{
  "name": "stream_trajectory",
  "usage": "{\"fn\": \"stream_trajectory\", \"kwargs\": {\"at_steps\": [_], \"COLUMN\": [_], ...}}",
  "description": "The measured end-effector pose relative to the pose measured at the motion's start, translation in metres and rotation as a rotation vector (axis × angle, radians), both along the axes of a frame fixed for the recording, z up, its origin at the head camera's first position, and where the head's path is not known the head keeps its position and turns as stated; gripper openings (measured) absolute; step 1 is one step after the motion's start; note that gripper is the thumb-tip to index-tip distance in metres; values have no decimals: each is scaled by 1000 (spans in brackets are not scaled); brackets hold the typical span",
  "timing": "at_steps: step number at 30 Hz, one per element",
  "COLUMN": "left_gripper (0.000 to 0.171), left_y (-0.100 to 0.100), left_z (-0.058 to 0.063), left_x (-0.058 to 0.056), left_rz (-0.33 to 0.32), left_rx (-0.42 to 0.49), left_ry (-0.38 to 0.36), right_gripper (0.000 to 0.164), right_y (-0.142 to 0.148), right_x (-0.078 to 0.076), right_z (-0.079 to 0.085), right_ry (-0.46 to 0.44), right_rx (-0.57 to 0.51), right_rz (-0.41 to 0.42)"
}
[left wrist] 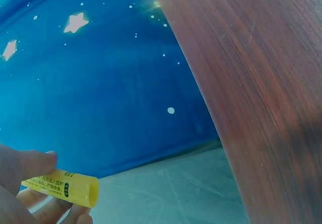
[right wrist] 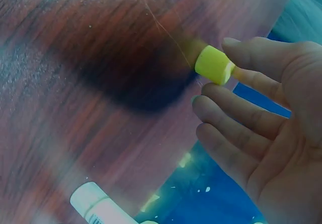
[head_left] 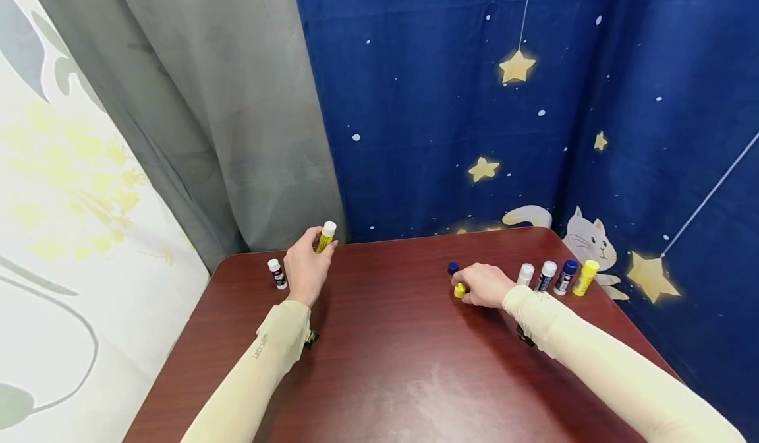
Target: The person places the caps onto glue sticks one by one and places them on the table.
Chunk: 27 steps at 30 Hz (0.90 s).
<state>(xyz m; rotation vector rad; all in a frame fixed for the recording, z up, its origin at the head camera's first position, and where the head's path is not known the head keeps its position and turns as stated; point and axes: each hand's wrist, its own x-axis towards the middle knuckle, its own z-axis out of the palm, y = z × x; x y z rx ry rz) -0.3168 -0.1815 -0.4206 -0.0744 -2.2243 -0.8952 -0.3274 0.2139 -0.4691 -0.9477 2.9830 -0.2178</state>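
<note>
My left hand (head_left: 309, 268) grips a yellow glue stick (left wrist: 63, 186) and holds it up near the table's far edge. In the head view the upper end of the stick shows white. Over the right part of the table, my right hand (head_left: 483, 285) pinches a small yellow cap (right wrist: 214, 64) between thumb and index finger, close over the tabletop. Just beyond these fingers sits a dark blue cap (head_left: 453, 267). Beside the left hand stands a glue stick with a white top and dark label (head_left: 277, 274).
Right of the right hand several glue sticks stand in a row: a white-topped one (head_left: 525, 275), a dark-labelled one (head_left: 545, 276), a blue-capped one (head_left: 566, 277) and a yellow one (head_left: 586, 278). The brown table (head_left: 379, 364) ends at curtains (head_left: 415, 133) behind.
</note>
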Motion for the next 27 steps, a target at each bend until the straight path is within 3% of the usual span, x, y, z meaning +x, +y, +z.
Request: {"fn": "stream_trajectory", "kwargs": {"at_steps": [7, 16, 27], "left_gripper": [29, 28, 30], "left_y": [5, 13, 15], "left_z": [2, 4, 1], "left_x": [4, 12, 21], "left_rz": [-20, -35, -64], "left_rx": [-43, -113, -133], "left_ry": [54, 90, 148], "right_gripper": [19, 24, 25], "right_y": [-2, -3, -14], "right_x": [-3, -5, -13], "right_z": [-7, -15, -4], "right_ry": [26, 18, 75], "right_rx": [-13, -34, -168], "right_rz": [-27, -41, -76]}}
